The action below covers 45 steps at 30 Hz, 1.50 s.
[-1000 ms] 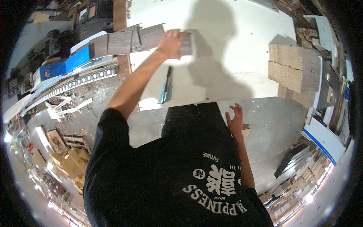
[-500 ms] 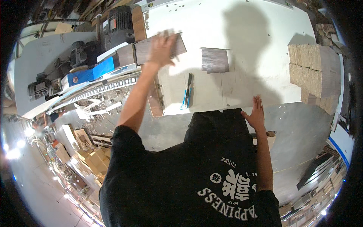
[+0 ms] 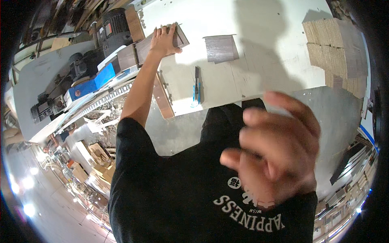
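Note:
My left hand (image 3: pixel 163 43) rests with spread fingers on a brown wood-grain panel (image 3: pixel 144 50) at the left end of the white worktable (image 3: pixel 178 81). Its fingertips reach the panel's far edge, and the hand covers the panel's middle. Raised close to the camera over my shirt, my right hand (image 3: pixel 279 150) looks large and somewhat blurred. Its fingers are bent but apart, and I see nothing in them. A blue and black utility knife (image 3: pixel 196 87) lies between the panel and a few smaller wood-grain pieces (image 3: pixel 221 48) farther right.
Stacked boards (image 3: pixel 328 48) with pale cut edges stand at the table's right end. To the left is a machine with a dark motor (image 3: pixel 113 26) and a blue part (image 3: pixel 93 83). Cardboard boxes (image 3: pixel 106 172) and scraps lie on the floor at lower left.
My right hand has left the table's near edge and come up toward the camera. My left hand stays on the panel; the whole view has shifted slightly.

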Motion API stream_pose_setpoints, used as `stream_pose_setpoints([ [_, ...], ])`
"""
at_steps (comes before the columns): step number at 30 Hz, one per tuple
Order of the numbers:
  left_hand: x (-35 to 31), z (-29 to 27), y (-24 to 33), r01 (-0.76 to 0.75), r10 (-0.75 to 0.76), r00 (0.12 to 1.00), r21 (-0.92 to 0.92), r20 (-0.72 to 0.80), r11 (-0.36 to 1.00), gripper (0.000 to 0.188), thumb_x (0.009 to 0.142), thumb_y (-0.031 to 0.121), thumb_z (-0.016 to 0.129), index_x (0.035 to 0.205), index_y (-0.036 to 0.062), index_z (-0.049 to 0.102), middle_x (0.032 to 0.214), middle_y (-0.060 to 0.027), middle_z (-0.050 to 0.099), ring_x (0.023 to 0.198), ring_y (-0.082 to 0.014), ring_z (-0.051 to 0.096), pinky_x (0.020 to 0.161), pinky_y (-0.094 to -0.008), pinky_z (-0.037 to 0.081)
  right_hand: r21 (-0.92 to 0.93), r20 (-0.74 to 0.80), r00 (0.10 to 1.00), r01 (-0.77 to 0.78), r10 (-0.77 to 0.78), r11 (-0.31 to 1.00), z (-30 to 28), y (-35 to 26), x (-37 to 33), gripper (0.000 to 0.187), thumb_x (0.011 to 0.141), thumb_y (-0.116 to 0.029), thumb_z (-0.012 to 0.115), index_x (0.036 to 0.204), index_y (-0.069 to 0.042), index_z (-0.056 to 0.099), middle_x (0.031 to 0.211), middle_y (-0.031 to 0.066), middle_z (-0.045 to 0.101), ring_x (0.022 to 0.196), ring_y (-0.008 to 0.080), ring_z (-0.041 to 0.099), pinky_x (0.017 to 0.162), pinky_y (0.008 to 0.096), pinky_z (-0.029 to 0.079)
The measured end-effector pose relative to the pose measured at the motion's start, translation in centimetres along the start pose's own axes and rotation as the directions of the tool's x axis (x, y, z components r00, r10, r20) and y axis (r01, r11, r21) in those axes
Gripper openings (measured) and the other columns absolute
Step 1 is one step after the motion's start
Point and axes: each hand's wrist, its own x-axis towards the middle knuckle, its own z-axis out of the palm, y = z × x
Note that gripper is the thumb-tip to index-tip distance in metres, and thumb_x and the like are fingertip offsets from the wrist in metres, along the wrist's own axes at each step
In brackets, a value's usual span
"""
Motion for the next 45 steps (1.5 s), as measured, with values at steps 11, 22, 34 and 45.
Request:
stream_pose_setpoints([
  [11,-0.9,-3.2,10.2,-0.267,0.173,0.932,-0.280,-0.318,0.922,0.124,0.064,0.043,0.094,0.171,0.0193,0.036,0.150,-0.0269,0.054,0.138,-0.0473,0.053,0.121,-0.0539,0.042,0.053,0.062,0.958,-0.284,0.281,0.957,0.4,-1.3,-0.5,0.034,0.094,-0.023,0.085,0.114,-0.016,0.058,0.111,0.0077,0.068,0.104,0.0253,0.074,0.103,0.0548,0.060],
  [22,-3.4,-1.2,8.8,-0.299,0.229,0.930,-0.232,-0.287,0.926,0.152,0.060,0.063,0.099,0.178,0.0277,0.011,0.181,-0.0200,0.021,0.167,-0.0441,0.017,0.137,-0.0598,0.010,0.092,0.117,0.887,-0.457,0.446,0.885,-13.6,-8.4,-14.2,0.037,0.094,-0.024,0.085,0.116,-0.017,0.057,0.110,0.0076,0.067,0.102,0.0251,0.074,0.099,0.0548,0.062],
  [34,-6.9,1.9,-17.2,0.069,-0.078,0.995,0.128,0.069,0.989,0.147,0.058,0.036,0.105,0.176,0.0179,0.019,0.161,-0.0229,0.050,0.155,-0.0460,0.041,0.133,-0.0573,0.029,0.109,0.202,0.798,-0.595,0.569,0.796,-3.9,-7.0,-0.8,0.041,0.093,-0.025,0.086,0.118,-0.017,0.055,0.109,0.0074,0.066,0.101,0.0250,0.074,0.095,0.0547,0.064],
  [45,-3.0,1.7,-7.3,0.100,-0.093,0.991,-0.068,0.100,0.993,0.146,0.061,0.038,0.103,0.177,0.0242,0.016,0.170,-0.0217,0.039,0.159,-0.0464,0.035,0.136,-0.0539,0.031,-0.216,0.350,0.816,-0.408,0.461,0.887,2.3,0.3,-10.7,0.031,0.088,-0.024,0.087,0.109,-0.010,0.068,0.107,0.0059,0.073,0.108,0.0300,0.074,0.109,0.0475,0.057],
])
